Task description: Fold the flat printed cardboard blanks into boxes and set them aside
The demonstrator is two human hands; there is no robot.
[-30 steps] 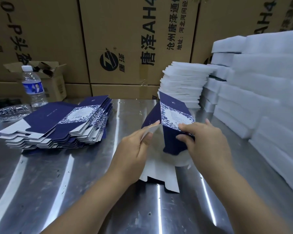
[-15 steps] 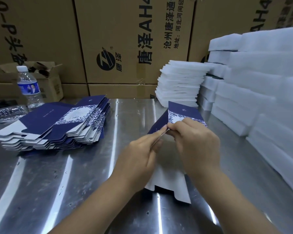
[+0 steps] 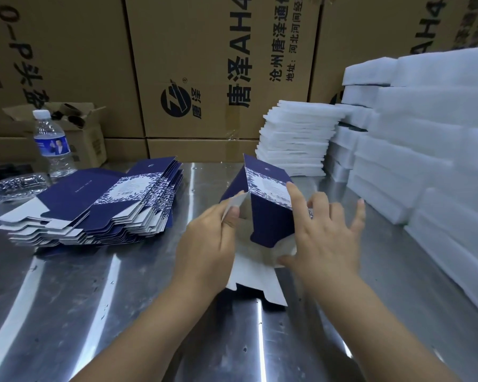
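Head view:
- blank (image 3: 268, 219) standing half popped up at middle of bench (image 3: 94, 312), between both hands.
- left hand (image 3: 207, 244) pinching white side flap, thumb on top.
- right hand (image 3: 323, 235) spreading flat, fingers straight, pressing on printed side, gripping nothing.
- step, my guess: opening blank into tube shape; ends not closed yet.
- next, likely: squaring sides, then tucking white flaps in. Calling for soft push along fold lines, left hand steadying.
- pile of flat blanks (image 3: 94, 205) waiting at left, well apart.
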